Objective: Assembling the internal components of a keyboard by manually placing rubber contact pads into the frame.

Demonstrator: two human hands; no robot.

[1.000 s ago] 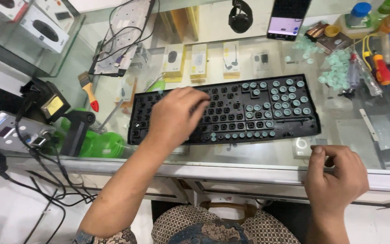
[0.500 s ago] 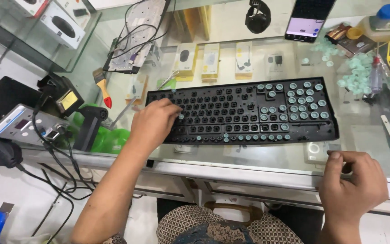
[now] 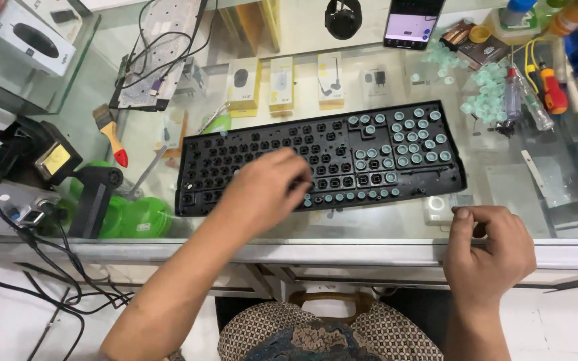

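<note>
Head view, looking down at my own two hands over the glass counter (image 3: 382, 224). My left hand (image 3: 262, 190) lies palm down on the black keyboard frame (image 3: 319, 157), covering its lower middle rows, with the fingers (image 3: 297, 170) curled down onto the sockets; whether they pinch anything I cannot tell, since the back of the hand hides the tips. The frame lies flat on the counter, stretched across the middle of the view, slightly tilted so its right end sits higher. Its keycaps are off: the left and middle sockets are bare black squares, while the right block and a short run along the bottom edge carry pale teal rubber domes (image 3: 409, 137). My right hand (image 3: 490, 251) rests at the front edge of the counter, just below the frame's right corner, fingers bent in close around something small that I cannot make out. A small white block (image 3: 436, 207) sits just beside that hand. More loose teal domes (image 3: 486, 87) are scattered near the counter's far right, next to a clear bottle (image 3: 523, 100) and a red-handled screwdriver (image 3: 553, 90). To the left stand a green tub (image 3: 135, 217), a soldering station (image 3: 51, 157) and a brush with a red handle (image 3: 112, 134). A phone (image 3: 413, 20) with a lit screen lies beyond the frame.
</note>
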